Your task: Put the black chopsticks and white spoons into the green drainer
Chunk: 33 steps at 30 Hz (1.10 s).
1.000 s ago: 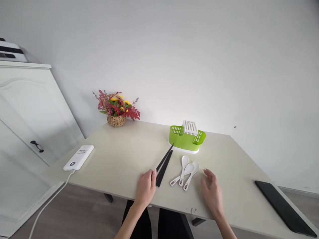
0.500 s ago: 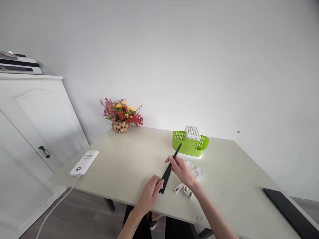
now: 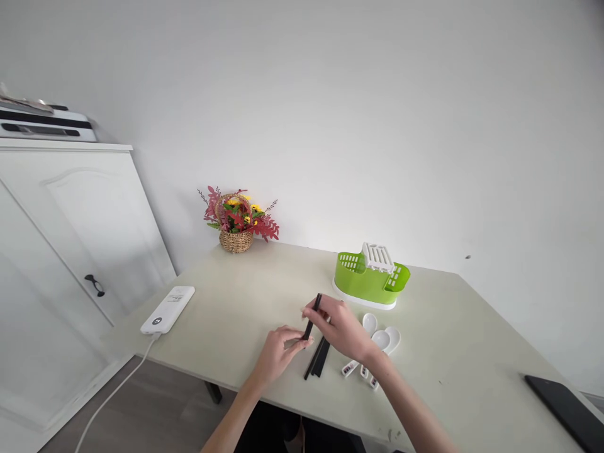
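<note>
Black chopsticks [image 3: 312, 319] stand at a slant between both hands, just above the table. My right hand [image 3: 342, 327] is closed round their upper part. At the lower end, the thumb and fingers of my left hand [image 3: 278, 353] pinch them; how many are held I cannot tell. More black chopsticks [image 3: 319, 360] lie on the table under my right hand, which partly hides them. Beside them on the right is a group of white spoons [image 3: 381, 340] with patterned handle ends. Behind the spoons stands a green cutlery holder [image 3: 361, 283] with a white slotted top and a white base.
A wicker basket of flowers [image 3: 236, 242] stands at the back left of the table [image 3: 245, 296]. A white power bank [image 3: 168, 309] with a cable lies at the left edge. On the far right is a flat black object [image 3: 566, 406]. A white cabinet [image 3: 104, 214] adjoins the left side.
Some chopsticks have been lifted and tilted more upright, while others now lie on the table. My left hand has shifted from the bundle to the lifted ones' lower end. The view has turned slightly left.
</note>
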Available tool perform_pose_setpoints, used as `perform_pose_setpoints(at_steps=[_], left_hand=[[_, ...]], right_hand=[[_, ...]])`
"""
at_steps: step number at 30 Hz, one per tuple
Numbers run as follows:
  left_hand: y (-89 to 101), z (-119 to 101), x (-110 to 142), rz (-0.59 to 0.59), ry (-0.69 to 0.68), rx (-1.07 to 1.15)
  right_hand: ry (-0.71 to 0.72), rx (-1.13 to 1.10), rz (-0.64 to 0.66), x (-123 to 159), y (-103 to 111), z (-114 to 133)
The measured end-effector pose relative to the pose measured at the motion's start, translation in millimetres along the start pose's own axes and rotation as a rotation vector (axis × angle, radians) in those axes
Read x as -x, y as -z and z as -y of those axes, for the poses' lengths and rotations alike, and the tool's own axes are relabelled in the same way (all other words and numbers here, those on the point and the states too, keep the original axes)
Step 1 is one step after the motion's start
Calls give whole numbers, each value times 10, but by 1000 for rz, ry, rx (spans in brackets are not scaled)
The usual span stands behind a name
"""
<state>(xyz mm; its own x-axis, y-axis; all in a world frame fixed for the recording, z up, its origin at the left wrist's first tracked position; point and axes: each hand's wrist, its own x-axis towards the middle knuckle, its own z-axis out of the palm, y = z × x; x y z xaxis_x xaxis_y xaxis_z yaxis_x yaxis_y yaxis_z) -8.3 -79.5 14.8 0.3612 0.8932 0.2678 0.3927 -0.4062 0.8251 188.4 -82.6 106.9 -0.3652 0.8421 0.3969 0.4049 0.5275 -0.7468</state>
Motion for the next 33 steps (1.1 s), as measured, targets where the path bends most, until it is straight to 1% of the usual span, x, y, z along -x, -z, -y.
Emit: perform_pose_setpoints(at_steps=[4, 7, 9, 11, 13, 15, 17, 18, 20, 22, 24, 26, 30, 33], left_hand=[[-14, 25, 0, 27, 14, 25], [-15, 67, -45, 58, 21, 25], [-6, 120, -135, 102, 13, 13], [12, 200, -290, 157, 1, 25], [30, 305, -504, 194, 19, 73], [37, 425, -753, 189, 69, 142], [28, 544, -999, 138, 126, 198], [18, 597, -1111, 104, 148, 217], [-1, 684, -1294, 39, 172, 245], [-14, 742, -1417, -7, 168, 273], [-16, 774, -1480, -37, 157, 300], [-12, 781, -1494, -37, 160, 309], [-8, 744, -1459, 19, 172, 239], [-13, 720, -1441, 38, 158, 168]], right_hand=[[52, 62, -112, -7, 128, 162], [71, 91, -149, -20, 161, 186], [84, 125, -158, -39, 200, 170], [89, 170, -187, -89, 314, 146], [61, 182, -261, -184, 538, 125], [-8, 126, -371, -316, 859, 108], [-32, 71, -487, -458, 1218, 97], [-20, 87, -561, -523, 1390, 92], [-1, 173, -680, -631, 1679, 72], [-6, 300, -753, -717, 1879, 19], [-41, 409, -759, -804, 1993, -88], [-90, 473, -706, -911, 2045, -253], [-251, 520, -520, -1163, 2042, -661], [-363, 537, -383, -1320, 2005, -943]])
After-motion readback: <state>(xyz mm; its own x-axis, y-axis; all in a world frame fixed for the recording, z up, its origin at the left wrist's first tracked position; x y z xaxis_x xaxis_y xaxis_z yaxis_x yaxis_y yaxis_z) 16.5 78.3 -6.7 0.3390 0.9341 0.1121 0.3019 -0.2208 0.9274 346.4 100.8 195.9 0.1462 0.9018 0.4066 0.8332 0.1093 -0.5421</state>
